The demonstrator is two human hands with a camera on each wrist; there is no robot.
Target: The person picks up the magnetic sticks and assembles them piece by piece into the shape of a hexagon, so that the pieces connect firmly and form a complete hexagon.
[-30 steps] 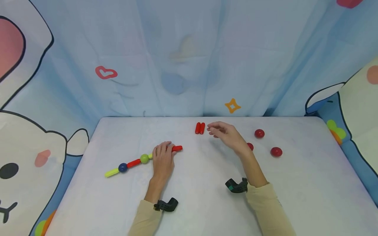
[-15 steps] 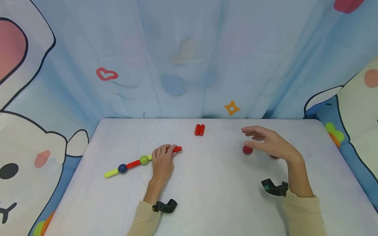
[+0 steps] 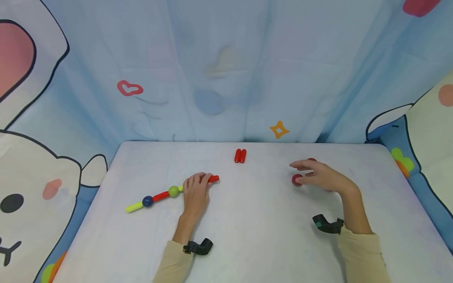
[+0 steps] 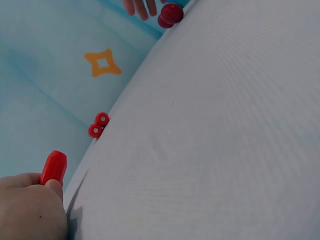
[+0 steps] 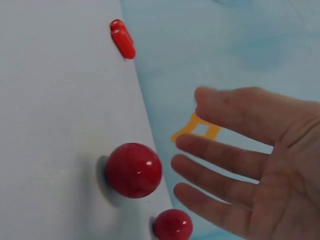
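Note:
A chain of rods and balls slants across the left of the table in the head view: a yellow rod (image 3: 134, 207), a blue ball (image 3: 147, 201), a red rod (image 3: 161, 196) and a green ball (image 3: 174, 191). My left hand (image 3: 194, 196) covers the part beyond and pinches the red end rod (image 4: 54, 167) between thumb and finger. Over on the right, my right hand (image 3: 325, 179) hovers above the red balls, its fingers apart and holding nothing. One red ball (image 5: 133, 170) lies close by its fingertips; another ball (image 5: 173, 225) is farther back.
Two red rods (image 3: 240, 156) lie side by side near the table's back edge. Behind the white table (image 3: 255, 220) hangs a blue printed curtain (image 3: 226, 70). A third red ball is almost wholly hidden by the right hand in the head view.
My right hand has swung right, from near the two red rods to over the red balls, then lowered slightly. My left hand and the chain have stayed put.

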